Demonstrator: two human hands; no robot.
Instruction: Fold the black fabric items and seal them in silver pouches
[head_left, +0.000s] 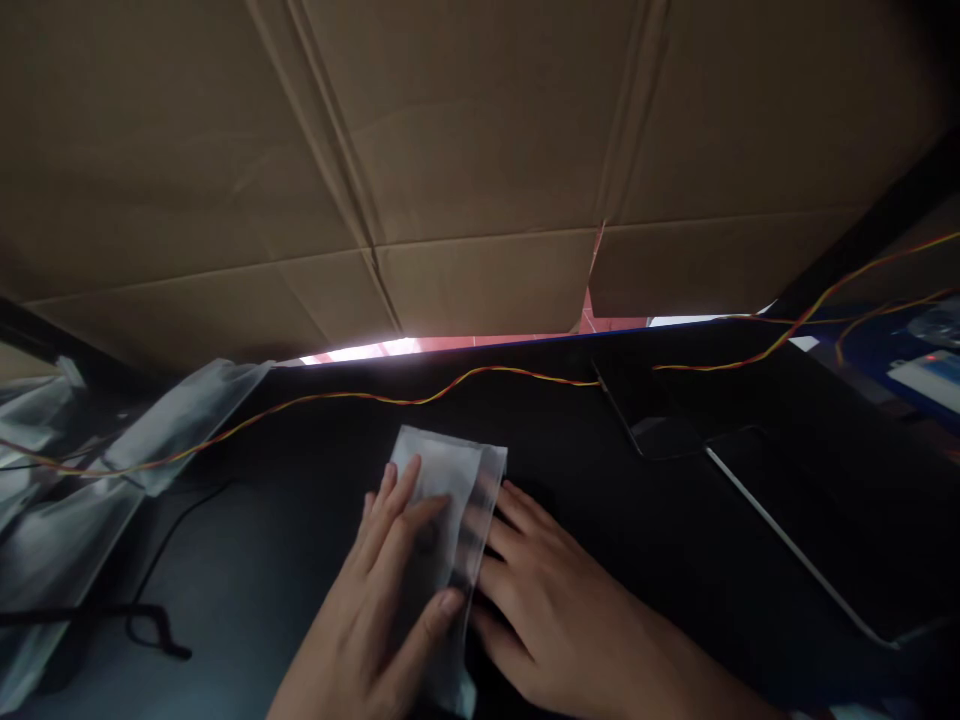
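A dark phone lies over a twisted red-yellow wire

Pinkish glare below the cardboard breaks the dimness.

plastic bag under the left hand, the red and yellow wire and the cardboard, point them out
Plastic bag point(435, 545), head view: the middle of its upper face.
Wire point(495, 370), head view: its raised bend near mid-length.
Cardboard point(487, 150), head view: its middle panel.

Two hands, three-plus bags, one phone, one tablet.
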